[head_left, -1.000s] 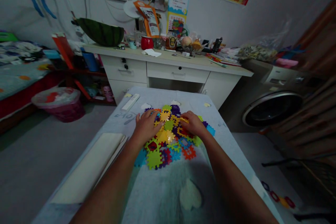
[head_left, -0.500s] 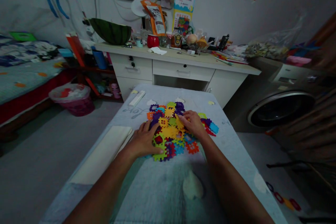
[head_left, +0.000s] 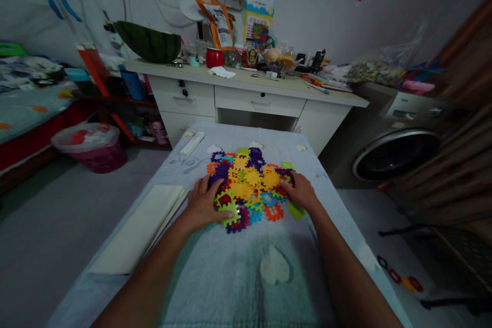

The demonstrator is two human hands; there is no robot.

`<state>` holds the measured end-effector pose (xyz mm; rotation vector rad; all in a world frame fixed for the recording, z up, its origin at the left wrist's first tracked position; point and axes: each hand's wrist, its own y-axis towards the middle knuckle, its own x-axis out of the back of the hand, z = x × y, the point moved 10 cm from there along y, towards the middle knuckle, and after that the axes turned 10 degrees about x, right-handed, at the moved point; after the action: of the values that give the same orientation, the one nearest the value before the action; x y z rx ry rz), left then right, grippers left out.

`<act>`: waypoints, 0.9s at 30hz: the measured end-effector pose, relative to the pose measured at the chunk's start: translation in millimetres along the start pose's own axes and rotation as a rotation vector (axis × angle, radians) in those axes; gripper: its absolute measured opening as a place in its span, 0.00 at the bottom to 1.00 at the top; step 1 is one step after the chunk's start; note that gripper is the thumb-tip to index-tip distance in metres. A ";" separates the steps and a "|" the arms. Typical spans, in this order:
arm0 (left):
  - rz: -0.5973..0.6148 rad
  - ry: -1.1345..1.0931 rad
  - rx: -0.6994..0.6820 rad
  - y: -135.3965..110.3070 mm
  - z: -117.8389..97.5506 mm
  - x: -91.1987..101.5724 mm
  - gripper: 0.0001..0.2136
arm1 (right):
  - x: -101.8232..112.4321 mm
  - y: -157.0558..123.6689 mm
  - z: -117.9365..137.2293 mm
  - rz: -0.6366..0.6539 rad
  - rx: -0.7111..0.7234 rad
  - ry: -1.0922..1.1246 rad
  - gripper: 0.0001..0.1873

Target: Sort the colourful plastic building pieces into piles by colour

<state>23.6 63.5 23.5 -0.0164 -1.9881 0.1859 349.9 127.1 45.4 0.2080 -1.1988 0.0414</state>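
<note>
A heap of colourful interlocking plastic building pieces with toothed edges lies on the cloth-covered table. Yellow ones sit on top in the middle; purple, red, blue, orange and green ones spread around them. My left hand rests along the heap's left side, thumb and fingers spread, with a green square piece by the thumb. At the right side, my right hand curves against the outer pieces, fingers apart, gripping none that I can see. Below its palm lies a green piece. Its fingertips partly cover dark and red pieces.
A folded white sheet lies along the table's left side, and a white strip-shaped object farther back. Behind stands a cluttered white desk. A washing machine is on the right, a pink bin on the left.
My right hand has let go of a yellow piece, which now lies on the heap, and moved right to the heap's edge. My left hand stays beside the heap. The view has shifted slightly.
</note>
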 end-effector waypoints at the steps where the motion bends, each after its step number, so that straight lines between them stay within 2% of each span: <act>1: -0.031 -0.029 -0.016 1.2 -1.0 0.7 0.50 | -2.3 -0.6 10.7 -0.013 0.033 0.040 0.35; 5: -0.153 -0.191 -0.106 2.7 -8.1 5.7 0.49 | -7.4 -1.7 56.3 -0.041 0.160 0.281 0.40; 8: -0.177 -0.318 -0.155 3.1 -14.7 6.1 0.47 | -11.4 -1.0 82.5 -0.042 0.237 0.425 0.42; 13: -0.139 -0.504 -0.167 8.8 -28.8 2.5 0.47 | -23.3 7.7 96.0 -0.065 0.211 0.596 0.41; 19: -0.134 -0.708 -0.174 26.0 -44.7 5.0 0.47 | -32.8 20.9 121.5 -0.026 0.255 0.840 0.33; 24: -0.145 -0.857 -0.202 40.4 -53.1 19.4 0.41 | -23.9 39.0 136.6 -0.070 0.231 0.818 0.26; 27: -0.180 -0.814 -0.160 50.3 -46.2 28.4 0.32 | -8.8 54.7 137.8 -0.106 0.266 0.702 0.22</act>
<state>50.1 121.6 60.7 0.1582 -2.7946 -0.1089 212.2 156.3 92.7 0.4480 -0.4780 0.1672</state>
